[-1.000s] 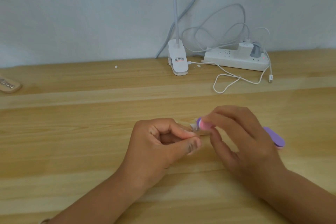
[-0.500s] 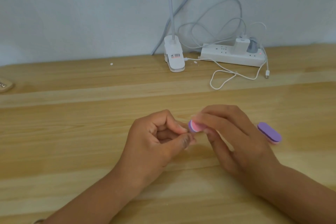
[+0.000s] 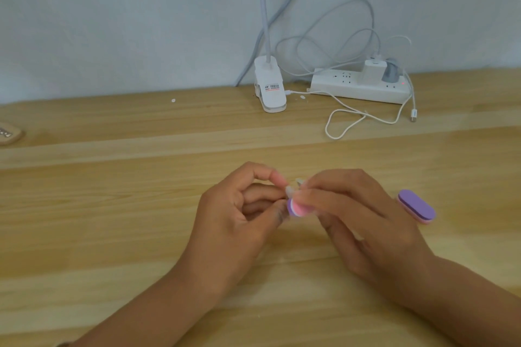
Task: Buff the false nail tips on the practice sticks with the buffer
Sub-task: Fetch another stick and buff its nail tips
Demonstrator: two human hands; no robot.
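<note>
Pink-and-purple foam, the buffer (image 3: 296, 208) is grasped in the right hand (image 3: 355, 217), its end against the clear false nail tip (image 3: 291, 189), which the left hand (image 3: 236, 217) pinches between thumb and forefinger just over the wooden worktop (image 3: 112, 205). The stick is hidden. The tip is small, so a hard stroke could flick it out of the left grip or rub the buffer across a fingertip. A spare purple buffer (image 3: 416, 205) lies at three o'clock of the right hand.

Matt, grained pale wood is seen in the table (image 3: 112, 205), smooth white plastic in the power strip (image 3: 358, 90) at one o'clock, a matt face on the purple buffer (image 3: 417, 205).
</note>
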